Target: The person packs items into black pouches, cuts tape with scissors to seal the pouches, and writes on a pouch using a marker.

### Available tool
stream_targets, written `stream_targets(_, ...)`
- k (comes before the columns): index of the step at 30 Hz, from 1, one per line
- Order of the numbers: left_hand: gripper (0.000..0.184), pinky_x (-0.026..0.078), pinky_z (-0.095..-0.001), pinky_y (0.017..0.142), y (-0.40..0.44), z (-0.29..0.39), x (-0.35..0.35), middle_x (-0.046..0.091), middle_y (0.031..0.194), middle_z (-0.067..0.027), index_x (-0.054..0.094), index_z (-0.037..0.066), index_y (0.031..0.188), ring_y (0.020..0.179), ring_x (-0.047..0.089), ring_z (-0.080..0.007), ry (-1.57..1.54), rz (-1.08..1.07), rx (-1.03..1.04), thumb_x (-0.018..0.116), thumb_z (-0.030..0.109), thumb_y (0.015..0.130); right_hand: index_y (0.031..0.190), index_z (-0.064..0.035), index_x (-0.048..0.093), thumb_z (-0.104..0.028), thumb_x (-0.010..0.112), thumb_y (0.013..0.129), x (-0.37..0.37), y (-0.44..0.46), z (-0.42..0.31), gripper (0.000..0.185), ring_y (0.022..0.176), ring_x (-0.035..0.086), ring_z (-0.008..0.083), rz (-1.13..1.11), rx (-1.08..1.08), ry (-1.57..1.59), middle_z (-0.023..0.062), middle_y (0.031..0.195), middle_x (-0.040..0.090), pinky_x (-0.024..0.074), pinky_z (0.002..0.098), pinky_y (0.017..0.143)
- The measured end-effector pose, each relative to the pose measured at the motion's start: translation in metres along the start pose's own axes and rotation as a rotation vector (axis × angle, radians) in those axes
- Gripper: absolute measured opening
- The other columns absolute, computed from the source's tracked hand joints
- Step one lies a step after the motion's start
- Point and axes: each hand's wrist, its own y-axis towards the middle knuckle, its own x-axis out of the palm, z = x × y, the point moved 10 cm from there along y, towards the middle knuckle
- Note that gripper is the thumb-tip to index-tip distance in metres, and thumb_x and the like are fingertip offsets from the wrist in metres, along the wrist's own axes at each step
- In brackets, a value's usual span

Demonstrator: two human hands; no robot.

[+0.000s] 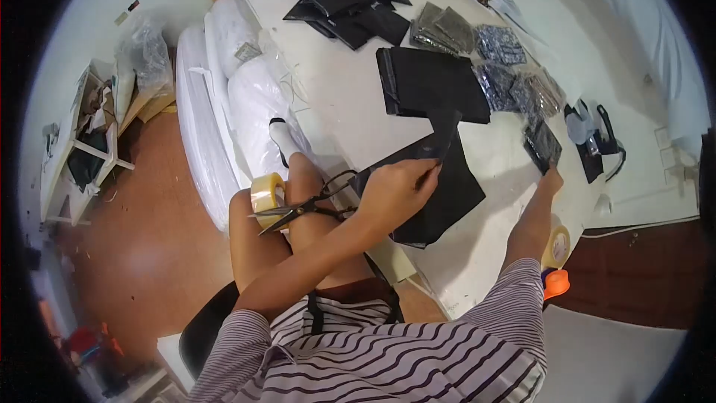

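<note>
My left hand is closed, its fingers pinching the raised edge of a black plastic mailing bag on the white table. The bag's flap stands up above the fingers. Farther right, my right hand grips the near end of a dark patterned packet in clear wrap. Beyond the bag lies a stack of black mailing bags. Black-handled scissors and a roll of clear tape are by my legs, left of my left hand.
A pile of filled black bags covers the table's far end. Several clear-wrapped packets lie at the far right. A tape dispenser, another tape roll and an orange object are along the right edge. White wrapped rolls stand left.
</note>
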Motion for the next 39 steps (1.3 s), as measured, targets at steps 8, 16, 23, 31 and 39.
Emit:
stream_targets(8,0.018,0.050,-0.0313,0.057,-0.001,-0.023,-0.001,0.066,0.077,-0.0172,0.068,0.002,0.093,0.060,0.065,-0.0263,-0.166,-0.023,-0.068,0.063,0.016,0.083,0.098,0.0085,0.056,-0.007,0.064,0.080,-0.044,0.047,0.042,0.025,0.082,0.061,0.0309,-0.186,-0.249,0.627,0.0184,0.096,0.062,0.0557,0.0425,0.071)
stream_targets(16,0.019,0.048,-0.0296,0.056,-0.007,-0.031,0.012,0.064,0.072,-0.0183,0.068,0.001,0.093,0.059,0.065,-0.0216,-0.228,-0.021,-0.148,0.062,0.017,0.084,0.102,0.0045,0.056,-0.009,0.063,0.084,-0.007,-0.072,0.021,0.023,0.093,0.064,0.0338,-0.737,0.656,1.250,0.0179,0.094,0.065,0.0521,0.0451,0.087)
stream_targets(23,0.021,0.048,-0.0333,0.053,-0.015,-0.030,0.012,0.066,0.074,-0.0135,0.071,0.007,0.092,0.056,0.062,-0.0271,-0.034,-0.067,-0.156,0.062,0.023,0.082,0.101,0.0109,0.053,0.006,0.049,0.084,0.023,-0.070,0.013,0.018,0.106,0.056,0.0399,-0.859,0.612,1.513,0.0208,0.115,0.057,0.0479,0.0438,0.098)
stream_targets(31,0.017,0.047,-0.0312,0.050,-0.022,0.003,0.027,0.066,0.074,-0.0117,0.071,0.010,0.092,0.055,0.062,-0.0256,0.079,0.083,0.094,0.064,0.022,0.082,0.112,-0.0060,0.053,0.001,0.061,0.076,-0.052,-0.316,-0.024,0.037,0.082,0.060,0.0147,-0.884,0.436,1.108,0.0057,0.104,0.060,0.0480,0.0247,0.057)
stream_targets(39,0.014,0.053,-0.0312,0.055,-0.042,0.036,0.067,0.069,0.082,-0.0086,0.066,0.008,0.089,0.067,0.067,-0.0220,0.250,0.135,0.411,0.063,0.018,0.078,0.120,-0.0036,0.048,0.001,0.055,0.080,-0.022,-0.426,-0.021,0.041,0.085,0.062,0.0193,-1.301,0.478,1.145,0.0098,0.108,0.060,0.0515,0.0330,0.072)
